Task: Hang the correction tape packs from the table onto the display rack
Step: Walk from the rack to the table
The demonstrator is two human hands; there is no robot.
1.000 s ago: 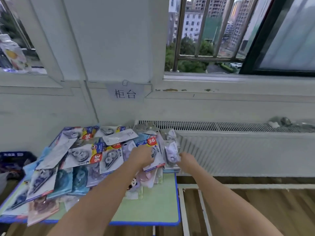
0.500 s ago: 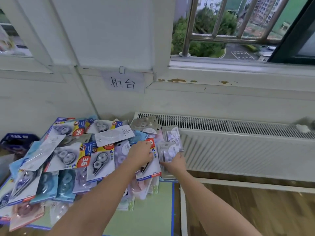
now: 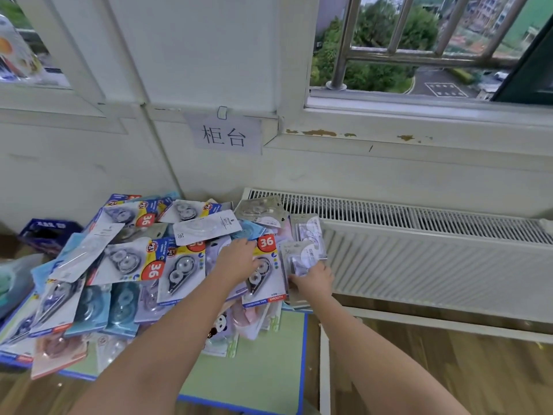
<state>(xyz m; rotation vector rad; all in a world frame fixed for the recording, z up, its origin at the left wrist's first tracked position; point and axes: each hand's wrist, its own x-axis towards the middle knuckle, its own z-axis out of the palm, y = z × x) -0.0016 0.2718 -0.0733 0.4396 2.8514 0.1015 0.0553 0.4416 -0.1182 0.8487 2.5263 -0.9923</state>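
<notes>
Several correction tape packs [image 3: 125, 262] lie in a loose heap on a low table [image 3: 269, 369] with a green top and blue edge. My left hand [image 3: 239, 260] lies on a pack with a red "36" sticker [image 3: 263, 283], fingers reaching over its top edge. My right hand [image 3: 314, 278] grips a pale lilac pack [image 3: 299, 256] at the table's right edge and holds it tilted up off the pile. A second lilac pack [image 3: 309, 233] lies just behind it. No display rack is in view.
A white radiator [image 3: 419, 259] runs along the wall to the right of the table. A paper sign [image 3: 224, 134] hangs on the wall above the heap. A dark blue box [image 3: 48, 233] sits at the far left. Wooden floor [image 3: 463, 369] lies to the right.
The view has tipped down and come closer to the table. My right hand has closed on the lilac pack and drawn it slightly toward me. My left hand has stayed on the "36" pack.
</notes>
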